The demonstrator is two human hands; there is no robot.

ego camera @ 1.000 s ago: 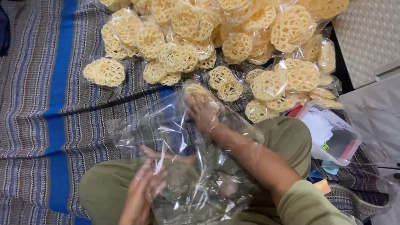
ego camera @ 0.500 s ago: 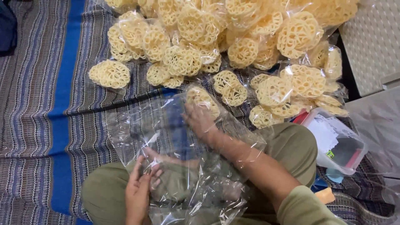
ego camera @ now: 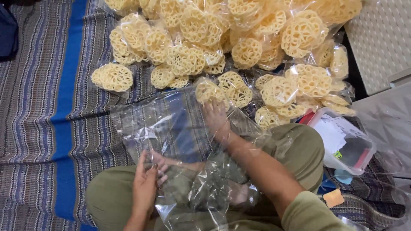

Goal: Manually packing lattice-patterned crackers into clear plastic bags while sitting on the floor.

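Note:
I sit cross-legged on a striped mat with a large clear plastic bag (ego camera: 171, 128) spread over my lap. My right hand (ego camera: 215, 119) is reached deep inside the bag, its fingertips gripping the near edge of a round yellow lattice cracker (ego camera: 208, 91) at the bag's far end. Near my left knee, my left hand (ego camera: 145, 185) pinches the bag's open edge. Just past the bag lies a heap of the same crackers (ego camera: 201, 38), many of them packed in clear bags, and one cracker (ego camera: 112, 77) sits apart at the left.
The blue and grey striped mat (ego camera: 55, 128) covers the floor at left. A clear plastic box (ego camera: 342, 141) with papers inside sits by my right knee. A white textured panel (ego camera: 381, 38) stands at the upper right.
My right hand stays inside the bag with the cracker, pushed slightly farther in. My left hand has shifted along the bag's open edge, and the bag lies more spread out.

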